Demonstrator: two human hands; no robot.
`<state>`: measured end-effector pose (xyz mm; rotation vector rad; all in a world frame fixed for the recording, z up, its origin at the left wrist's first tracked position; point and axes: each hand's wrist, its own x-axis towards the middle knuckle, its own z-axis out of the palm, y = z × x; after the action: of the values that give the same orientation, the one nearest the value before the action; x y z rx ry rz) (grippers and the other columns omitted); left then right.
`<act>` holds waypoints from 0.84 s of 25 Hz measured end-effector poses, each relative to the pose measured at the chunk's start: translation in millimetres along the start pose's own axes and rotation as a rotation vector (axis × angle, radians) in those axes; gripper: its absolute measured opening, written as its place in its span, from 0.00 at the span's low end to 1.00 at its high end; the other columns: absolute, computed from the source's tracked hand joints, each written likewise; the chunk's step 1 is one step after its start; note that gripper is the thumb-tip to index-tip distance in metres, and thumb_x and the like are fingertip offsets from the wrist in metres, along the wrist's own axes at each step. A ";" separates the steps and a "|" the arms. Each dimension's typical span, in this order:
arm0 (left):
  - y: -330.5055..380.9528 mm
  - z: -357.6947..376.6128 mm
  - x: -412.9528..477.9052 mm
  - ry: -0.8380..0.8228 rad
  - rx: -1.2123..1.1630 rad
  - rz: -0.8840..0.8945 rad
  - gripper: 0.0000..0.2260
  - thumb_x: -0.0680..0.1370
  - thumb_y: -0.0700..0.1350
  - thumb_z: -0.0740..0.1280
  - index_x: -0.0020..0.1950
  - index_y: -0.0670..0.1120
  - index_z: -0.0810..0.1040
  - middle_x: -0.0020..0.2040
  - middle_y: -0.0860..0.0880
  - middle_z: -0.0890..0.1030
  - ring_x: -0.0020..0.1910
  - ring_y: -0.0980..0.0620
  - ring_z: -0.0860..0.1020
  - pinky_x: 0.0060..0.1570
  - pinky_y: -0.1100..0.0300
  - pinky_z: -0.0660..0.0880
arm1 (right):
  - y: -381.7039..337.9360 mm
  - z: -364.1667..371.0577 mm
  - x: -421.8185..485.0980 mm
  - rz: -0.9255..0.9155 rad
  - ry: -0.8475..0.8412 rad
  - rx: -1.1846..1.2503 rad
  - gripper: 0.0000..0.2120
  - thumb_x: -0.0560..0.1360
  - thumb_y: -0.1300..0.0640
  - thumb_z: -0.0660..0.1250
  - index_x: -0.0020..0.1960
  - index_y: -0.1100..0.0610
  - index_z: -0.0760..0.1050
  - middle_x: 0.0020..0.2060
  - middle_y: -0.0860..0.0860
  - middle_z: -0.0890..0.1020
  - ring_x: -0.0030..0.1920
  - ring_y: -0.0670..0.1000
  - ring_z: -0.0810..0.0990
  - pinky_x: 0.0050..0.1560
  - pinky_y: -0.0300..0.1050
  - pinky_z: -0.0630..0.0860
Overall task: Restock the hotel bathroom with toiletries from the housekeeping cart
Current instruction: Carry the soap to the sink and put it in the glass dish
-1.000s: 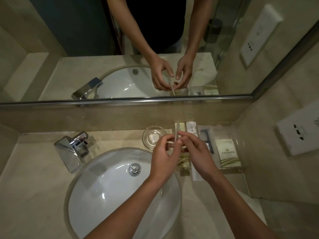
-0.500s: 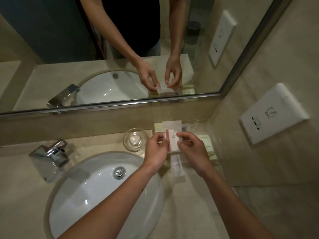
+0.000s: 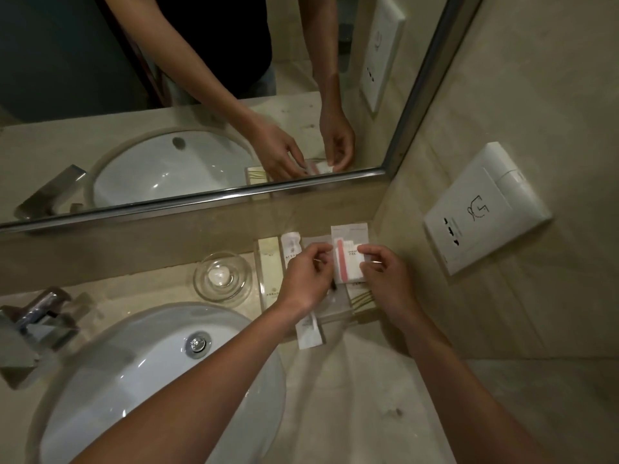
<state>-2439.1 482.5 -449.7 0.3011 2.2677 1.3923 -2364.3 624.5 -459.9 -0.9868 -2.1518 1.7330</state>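
Both hands, left (image 3: 306, 279) and right (image 3: 385, 276), pinch the side edges of a small flat packet (image 3: 348, 264) above the counter's clear tray (image 3: 264, 306); it looks light, thin, bendable, best held by its edges.

Left hand (image 3: 306, 279), right hand (image 3: 385, 277) pinching
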 end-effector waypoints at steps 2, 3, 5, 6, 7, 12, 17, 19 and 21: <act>-2.9 2.7 5.9 -0.020 0.085 0.060 0.13 0.81 0.40 0.66 0.65 0.47 0.78 0.51 0.54 0.81 0.46 0.59 0.77 0.49 0.64 0.76 | 4.1 -2.3 10.4 0.020 0.004 -0.031 0.18 0.75 0.72 0.62 0.54 0.51 0.79 0.48 0.46 0.83 0.43 0.41 0.80 0.40 0.32 0.74; -4.3 3.4 8.4 -0.018 0.149 0.113 0.13 0.80 0.40 0.66 0.65 0.47 0.78 0.53 0.52 0.82 0.49 0.57 0.77 0.50 0.66 0.74 | 5.7 -2.5 13.9 0.021 0.008 -0.044 0.18 0.75 0.71 0.61 0.54 0.51 0.79 0.46 0.45 0.82 0.41 0.39 0.79 0.37 0.30 0.73; -6.3 4.1 12.3 -0.011 0.313 0.239 0.12 0.80 0.40 0.66 0.63 0.47 0.80 0.57 0.50 0.81 0.56 0.53 0.76 0.55 0.64 0.72 | 9.5 -1.3 18.0 0.011 0.018 -0.067 0.18 0.76 0.71 0.59 0.55 0.53 0.80 0.46 0.45 0.82 0.42 0.40 0.79 0.38 0.26 0.72; -7.4 4.1 14.3 -0.013 0.386 0.290 0.12 0.80 0.40 0.66 0.63 0.47 0.80 0.58 0.50 0.81 0.58 0.51 0.75 0.58 0.61 0.71 | 11.3 -0.1 19.6 0.007 0.026 -0.078 0.18 0.76 0.71 0.59 0.55 0.54 0.80 0.46 0.44 0.82 0.43 0.40 0.79 0.39 0.25 0.71; -8.8 4.0 15.5 -0.023 0.445 0.332 0.12 0.80 0.40 0.65 0.62 0.47 0.80 0.59 0.50 0.81 0.61 0.50 0.73 0.60 0.58 0.69 | 13.0 0.9 20.5 0.004 0.037 -0.090 0.18 0.76 0.71 0.59 0.56 0.55 0.80 0.47 0.44 0.82 0.44 0.39 0.78 0.39 0.24 0.71; -14.6 4.8 16.0 -0.137 0.695 0.521 0.13 0.80 0.42 0.64 0.62 0.49 0.81 0.66 0.52 0.77 0.68 0.48 0.69 0.63 0.54 0.61 | 20.6 3.5 23.1 -0.014 0.053 -0.117 0.17 0.76 0.71 0.60 0.60 0.58 0.79 0.51 0.50 0.83 0.48 0.47 0.81 0.46 0.34 0.75; -18.6 7.1 13.8 -0.201 0.816 0.603 0.14 0.80 0.44 0.63 0.64 0.50 0.80 0.70 0.51 0.75 0.74 0.48 0.66 0.68 0.50 0.58 | 24.4 6.9 24.2 -0.023 0.077 -0.104 0.15 0.75 0.72 0.65 0.57 0.58 0.78 0.54 0.56 0.83 0.53 0.53 0.82 0.55 0.49 0.80; -20.4 7.4 13.3 -0.213 0.849 0.627 0.15 0.80 0.45 0.63 0.65 0.50 0.80 0.71 0.51 0.75 0.76 0.49 0.66 0.70 0.49 0.57 | 25.2 9.5 24.9 -0.035 0.098 -0.122 0.15 0.75 0.72 0.66 0.57 0.58 0.78 0.54 0.56 0.83 0.53 0.53 0.82 0.55 0.50 0.80; -21.0 7.2 13.9 -0.219 0.868 0.626 0.16 0.80 0.46 0.62 0.66 0.49 0.79 0.72 0.51 0.74 0.77 0.49 0.65 0.71 0.48 0.55 | 24.8 11.7 24.8 -0.053 0.128 -0.138 0.14 0.74 0.72 0.67 0.56 0.59 0.78 0.54 0.56 0.83 0.52 0.54 0.82 0.55 0.50 0.80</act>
<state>-2446.6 484.1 -474.8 1.4489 2.5522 0.4442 -2380.2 632.5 -492.2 -1.0339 -2.2178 1.4725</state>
